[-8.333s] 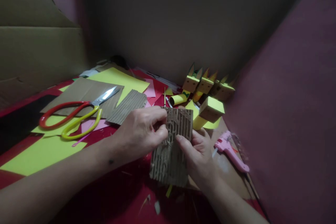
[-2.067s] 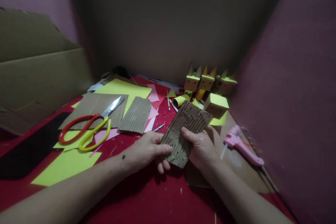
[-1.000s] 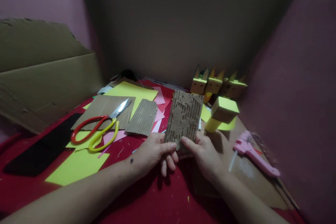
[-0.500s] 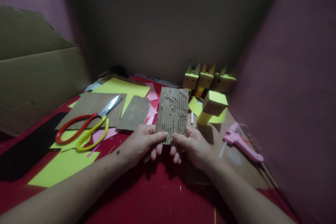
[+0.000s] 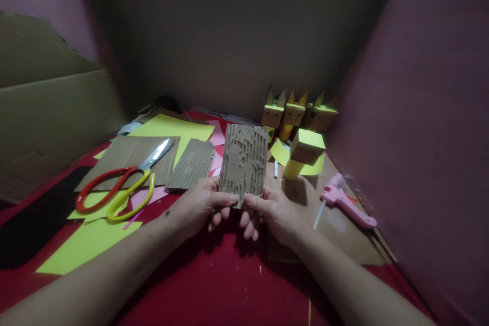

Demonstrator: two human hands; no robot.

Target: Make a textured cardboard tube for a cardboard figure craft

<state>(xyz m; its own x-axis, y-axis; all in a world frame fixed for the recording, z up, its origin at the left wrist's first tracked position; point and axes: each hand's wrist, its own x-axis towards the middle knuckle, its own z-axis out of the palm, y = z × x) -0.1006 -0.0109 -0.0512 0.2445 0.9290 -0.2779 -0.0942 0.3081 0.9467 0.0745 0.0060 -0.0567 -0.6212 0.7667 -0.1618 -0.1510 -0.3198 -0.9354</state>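
Being held centrally above the red tabletop (image 5: 214, 290): one rectangular cardboard panel (image 5: 244, 160), its lower edge pinched between thumb and fingers by the left hand (image 5: 210, 201) and right hand (image 5: 269, 208), its upper edge and upper sides left uncovered. Open red surface, flecked with small scraps (image 5: 260, 269), is framed nearest the viewer by both forearms (image 5: 114, 265). At right, room is bounded by a pink wall (image 5: 431, 153). Panel face: ridged flutes, partly covered by ragged paper patches. Ranged to its left: a second ridged piece (image 5: 193, 165), then metal-bladed scissors (image 5: 144, 164) with red and yellow looped handles, laid partly over smooth brown card (image 5: 122, 150). Set to its right: a yellow-topped box (image 5: 305, 152) on a yellow tube (image 5: 292, 169), and a pink plastic glue gun (image 5: 346, 205) on a brown cardboard sheet (image 5: 355, 244).
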